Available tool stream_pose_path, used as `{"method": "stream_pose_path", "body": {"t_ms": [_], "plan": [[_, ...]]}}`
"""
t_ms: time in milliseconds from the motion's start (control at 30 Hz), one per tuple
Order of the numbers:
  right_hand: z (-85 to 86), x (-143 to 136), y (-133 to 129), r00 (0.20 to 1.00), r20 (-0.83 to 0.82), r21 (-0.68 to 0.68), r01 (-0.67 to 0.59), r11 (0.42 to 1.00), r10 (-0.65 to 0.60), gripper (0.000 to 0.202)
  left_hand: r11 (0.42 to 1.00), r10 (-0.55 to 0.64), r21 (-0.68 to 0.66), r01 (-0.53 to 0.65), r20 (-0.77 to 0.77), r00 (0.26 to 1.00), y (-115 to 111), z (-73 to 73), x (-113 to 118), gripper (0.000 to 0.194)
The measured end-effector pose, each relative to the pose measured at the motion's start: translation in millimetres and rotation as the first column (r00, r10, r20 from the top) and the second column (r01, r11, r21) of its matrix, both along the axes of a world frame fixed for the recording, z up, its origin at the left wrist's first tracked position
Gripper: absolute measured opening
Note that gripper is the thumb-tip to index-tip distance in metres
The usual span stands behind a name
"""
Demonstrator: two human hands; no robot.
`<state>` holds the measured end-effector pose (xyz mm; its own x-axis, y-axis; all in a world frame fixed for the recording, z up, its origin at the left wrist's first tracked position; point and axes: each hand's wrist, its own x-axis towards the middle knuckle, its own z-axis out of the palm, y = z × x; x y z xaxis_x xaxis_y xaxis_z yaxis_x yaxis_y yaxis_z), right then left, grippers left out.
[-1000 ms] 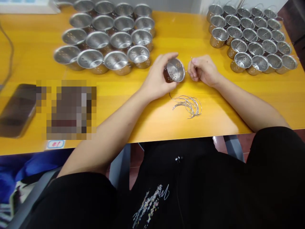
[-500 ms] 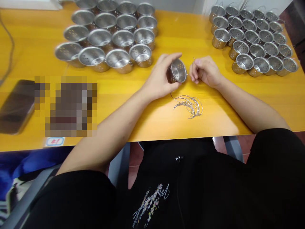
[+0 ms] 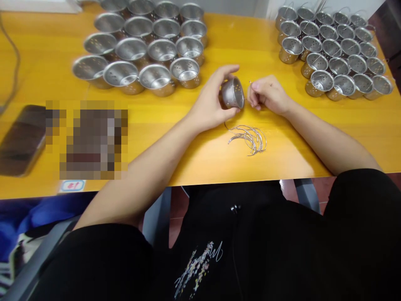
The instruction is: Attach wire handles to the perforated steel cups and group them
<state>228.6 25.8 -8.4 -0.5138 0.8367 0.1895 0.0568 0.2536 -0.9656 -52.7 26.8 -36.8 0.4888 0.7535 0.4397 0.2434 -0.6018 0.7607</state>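
Note:
My left hand (image 3: 210, 102) holds a perforated metal cup (image 3: 231, 93) between thumb and fingers, its mouth tipped toward the right. Close to the rim on the right, my right hand (image 3: 266, 94) pinches a thin metal wire (image 3: 249, 82); one end of it sticks up above the fingertips and another part shows beside the rim. Whether the wire passes through a hole of the cup is too small to tell. Below the hands, a loose bunch of curved wires (image 3: 257, 142) lies on the yellow table (image 3: 200, 167).
Rows of cups without visible wires (image 3: 156, 79) stand at the back left. Cups with wire handles (image 3: 343, 87) fill the back right. A dark phone (image 3: 23, 140), a blurred-out item (image 3: 90, 142) and a small label (image 3: 72, 185) lie at the left.
The held cup has turned further onto its side, its mouth facing more to the right. My right hand has shifted slightly left, toward the rim.

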Motion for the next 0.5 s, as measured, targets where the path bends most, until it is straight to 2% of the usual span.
{"method": "stream_pose_path", "body": {"t_ms": [167, 333, 500], "plan": [[1.6, -1.4, -1.0, 1.0, -0.014, -0.021, -0.014, 1.0, 0.014, 0.083, 1.0, -0.02, 0.009, 0.02, 0.011, 1.0, -0.3, 1.6, 1.8, 0.109], [2.8, -1.7, -2.6, 1.0, -0.019, -0.039, -0.022, 0.999, 0.021, 0.09, 1.0, -0.023, 0.006, 0.023, -0.01, 1.0, 2.5, -0.3, 0.2, 0.109], [7.8, -0.7, -7.4, 0.999, -0.013, -0.052, -0.05, 0.997, 0.049, 0.079, 0.999, -0.038, 0.02, 0.039, -0.027, 0.999, 4.8, -2.5, -0.9, 0.107]]}}
